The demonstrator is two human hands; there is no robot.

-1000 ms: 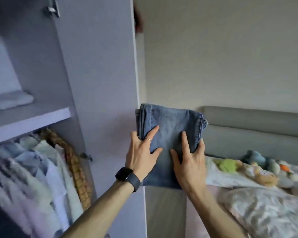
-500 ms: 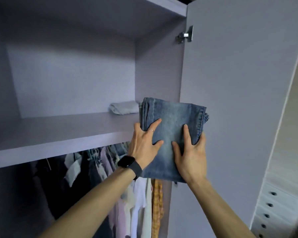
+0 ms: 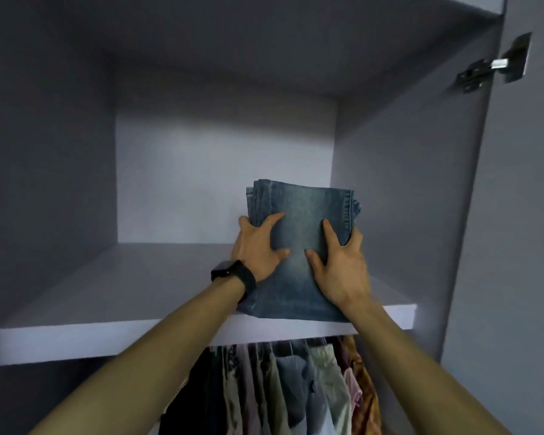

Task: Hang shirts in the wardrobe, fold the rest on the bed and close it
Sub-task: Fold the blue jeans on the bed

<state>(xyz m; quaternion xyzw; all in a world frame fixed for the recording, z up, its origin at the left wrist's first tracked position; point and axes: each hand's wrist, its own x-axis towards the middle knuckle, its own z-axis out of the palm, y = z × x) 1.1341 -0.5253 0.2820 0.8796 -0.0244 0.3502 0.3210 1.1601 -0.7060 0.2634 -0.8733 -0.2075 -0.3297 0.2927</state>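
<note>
A pair of folded blue jeans [image 3: 300, 215] is held over the right part of the lilac wardrobe shelf [image 3: 107, 293], its near edge at the shelf's front lip. My left hand [image 3: 258, 246], with a black watch on the wrist, grips the left side of the jeans, thumb and ringed forefinger on top. On the right side, my right hand [image 3: 339, 265] grips it the same way. Whether the jeans rest on the shelf or hover just above it is unclear. Below the shelf, shirts and other clothes [image 3: 296, 387] hang on a rail.
The open wardrobe door [image 3: 522, 215] stands at the right, with a metal hinge [image 3: 490, 67] near its top. The shelf compartment has a back wall, side walls and a panel overhead. Left of the jeans the shelf surface is bare.
The view has swung from the bed to face the wardrobe. Both hands have carried the folded jeans forward and over the shelf, covering the small grey folded garment seen there before.
</note>
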